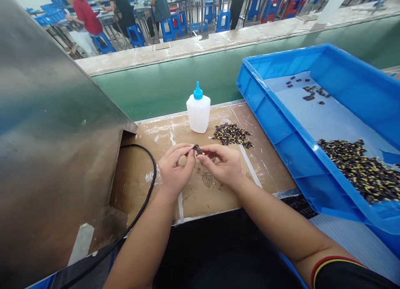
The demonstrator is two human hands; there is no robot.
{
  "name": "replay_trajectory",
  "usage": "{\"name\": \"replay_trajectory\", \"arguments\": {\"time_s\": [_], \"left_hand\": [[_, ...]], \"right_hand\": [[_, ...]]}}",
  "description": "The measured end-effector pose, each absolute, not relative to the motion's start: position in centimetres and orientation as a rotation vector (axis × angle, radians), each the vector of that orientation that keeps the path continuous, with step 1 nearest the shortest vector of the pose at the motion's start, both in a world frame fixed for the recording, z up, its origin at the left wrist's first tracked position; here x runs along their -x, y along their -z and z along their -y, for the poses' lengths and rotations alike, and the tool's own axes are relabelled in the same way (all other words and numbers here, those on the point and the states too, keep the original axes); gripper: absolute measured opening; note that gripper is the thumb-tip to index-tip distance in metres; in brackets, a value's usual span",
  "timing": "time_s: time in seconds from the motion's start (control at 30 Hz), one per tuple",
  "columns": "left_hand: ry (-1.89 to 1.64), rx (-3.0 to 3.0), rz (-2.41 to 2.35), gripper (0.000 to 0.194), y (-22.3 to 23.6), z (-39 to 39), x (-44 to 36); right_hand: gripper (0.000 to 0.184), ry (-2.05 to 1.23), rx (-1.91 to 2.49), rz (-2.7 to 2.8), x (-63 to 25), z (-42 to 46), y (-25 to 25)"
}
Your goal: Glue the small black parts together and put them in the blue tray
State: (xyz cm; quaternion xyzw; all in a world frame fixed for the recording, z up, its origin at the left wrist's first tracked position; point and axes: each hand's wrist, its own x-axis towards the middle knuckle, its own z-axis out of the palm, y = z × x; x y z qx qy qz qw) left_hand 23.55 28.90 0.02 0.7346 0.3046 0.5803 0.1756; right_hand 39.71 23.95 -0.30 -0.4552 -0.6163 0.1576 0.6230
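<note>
A small dark brown piece with a yellow spot is held up between the fingertips of both hands, just above the cardboard-covered worktop. My left hand pinches its left end between thumb and forefinger. On the other end, the thumb and forefinger of my right hand are closed in the same way. Its exact kind is too small to make out. Behind my right hand lies a loose pile of similar dark and yellow pieces. A white squeeze bottle with a blue nozzle cap stands upright beyond my fingers.
At the right, a blue plastic crate holds many more dark and yellow pieces. A large metal housing fills the left side, with a black cable beside it. Beyond a green-sided ledge, people work among blue stools.
</note>
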Motion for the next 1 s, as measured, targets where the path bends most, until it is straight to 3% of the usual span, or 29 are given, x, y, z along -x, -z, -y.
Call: {"name": "replay_trajectory", "arguments": {"time_s": [0.27,0.63,1.0], "left_hand": [[-1.616,-2.101,-0.833,0.01,0.0,-28.7,-23.6],[-1.53,-2.077,-0.969,0.012,-0.4,-28.4,-23.7],[-1.496,-2.108,-0.819,0.01,-0.4,-28.4,-23.8]], "right_hand": [[0.018,-0.486,1.151,1.376,-39.9,-23.8,0.1],[0.053,-1.193,1.073,1.055,-40.3,-24.8,-0.6],[0.047,-1.336,0.978,0.958,-40.7,-25.1,0.0]]}}
